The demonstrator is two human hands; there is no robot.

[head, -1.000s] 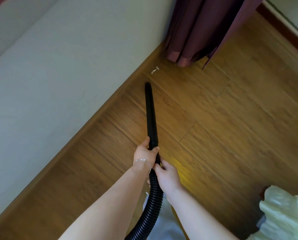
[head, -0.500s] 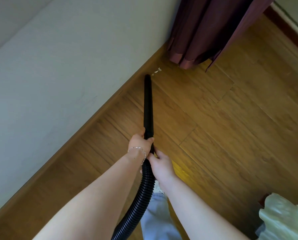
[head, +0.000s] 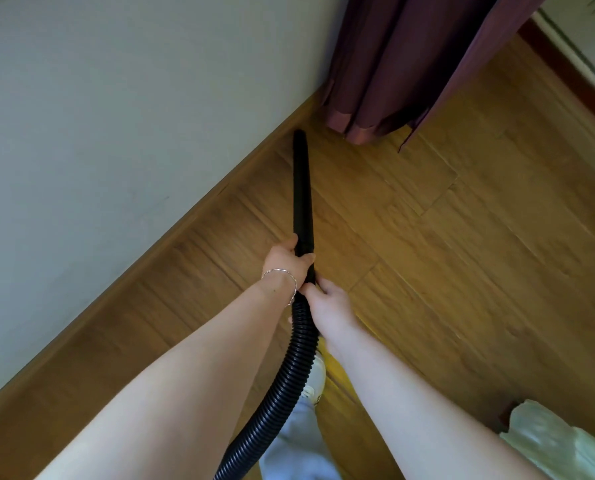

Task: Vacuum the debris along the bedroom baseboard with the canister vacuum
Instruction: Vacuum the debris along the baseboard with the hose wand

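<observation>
A black vacuum nozzle (head: 302, 188) points away from me across the wood floor, its tip touching the wooden baseboard (head: 185, 220) just left of the curtain. My left hand (head: 285, 261), with a thin bracelet on the wrist, grips the nozzle's near end. My right hand (head: 327, 299) holds the spot where the nozzle joins the ribbed black hose (head: 289, 379). The hose runs down between my forearms and out of the frame's lower edge. No debris shows at the tip. The canister is out of view.
A dark purple curtain (head: 403, 64) hangs to the floor right of the nozzle tip. The pale wall (head: 116, 116) fills the left side. A pale green plastic bag (head: 548, 441) lies at the lower right. My leg and white shoe (head: 315, 379) are under the hose.
The nozzle has slid forward to the baseboard, over the spot where small white scraps lay. Those scraps no longer show. Both hands kept their grip.
</observation>
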